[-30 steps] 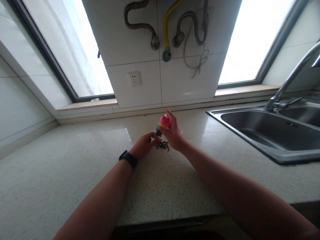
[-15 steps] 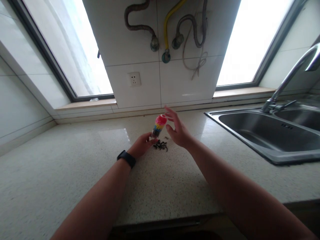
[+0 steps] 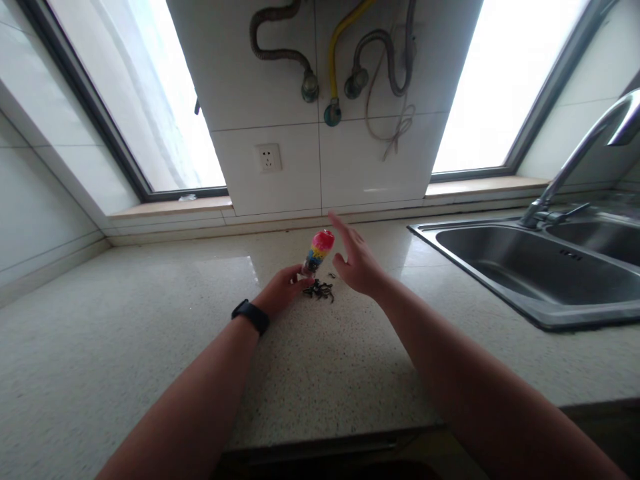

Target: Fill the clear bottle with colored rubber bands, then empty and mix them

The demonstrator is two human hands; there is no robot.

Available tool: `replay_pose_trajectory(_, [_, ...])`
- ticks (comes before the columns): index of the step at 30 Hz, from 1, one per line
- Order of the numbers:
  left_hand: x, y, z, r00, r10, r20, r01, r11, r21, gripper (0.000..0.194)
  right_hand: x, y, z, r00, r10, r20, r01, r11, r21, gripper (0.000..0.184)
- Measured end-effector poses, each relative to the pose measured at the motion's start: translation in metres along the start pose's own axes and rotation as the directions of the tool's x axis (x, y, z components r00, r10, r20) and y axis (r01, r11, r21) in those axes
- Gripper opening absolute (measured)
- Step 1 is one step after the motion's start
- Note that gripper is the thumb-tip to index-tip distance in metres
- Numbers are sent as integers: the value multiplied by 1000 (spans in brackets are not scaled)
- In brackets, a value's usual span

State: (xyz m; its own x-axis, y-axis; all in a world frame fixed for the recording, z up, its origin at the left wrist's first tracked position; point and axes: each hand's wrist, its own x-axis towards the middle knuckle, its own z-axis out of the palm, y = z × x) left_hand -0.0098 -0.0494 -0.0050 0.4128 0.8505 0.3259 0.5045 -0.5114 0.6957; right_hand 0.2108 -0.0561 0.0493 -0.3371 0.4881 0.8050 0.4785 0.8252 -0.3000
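A small clear bottle [image 3: 318, 251] with pink, yellow, blue and dark layers inside is tilted, its pink end up and to the right. My left hand [image 3: 286, 291], with a black watch on the wrist, grips its lower end between thumb and fingers. Just beneath lies a small pile of dark, thin, curled pieces [image 3: 321, 291] on the countertop; I cannot make out their kind. My right hand [image 3: 359, 263] is raised right of the bottle, apart from it, holding nothing, with thumb and index finger spread. The index finger is slightly blurred.
The speckled pale countertop [image 3: 320, 373] runs up to a tiled wall. At the right a steel sink [image 3: 500, 293] is set in, with a chrome faucet [image 3: 565, 160]. A wall socket [image 3: 269, 158], metal hoses and a yellow pipe [image 3: 333, 60] are at the back.
My right hand has let go of the bottle and moved off to the right. The bottle stays in my left hand, slightly further left, and more dark pieces show on the counter.
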Motion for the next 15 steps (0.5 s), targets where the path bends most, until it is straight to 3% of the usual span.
replay_pose_trajectory(2, [0,1,0,1000,3,9,-3,1000,8,33,0,1,0,998,-24,61,25,1000,-10,91])
replay_pose_trajectory(6, [-1,2,-1,1000,2,1,-2,1000,3,35,-1,1,0,995,42,-88,-42,999,6,100])
replay_pose_trajectory(11, [-1,2,-2,1000,1,12,-1,1000,17,33,-2,7,3,996,-4,90,-1,999,50,85])
replay_pose_trajectory(15, [0,2,-2,1000,-2,-11,2,1000,7,33,-1,20,10,974,198,-107,-167,955,244,69])
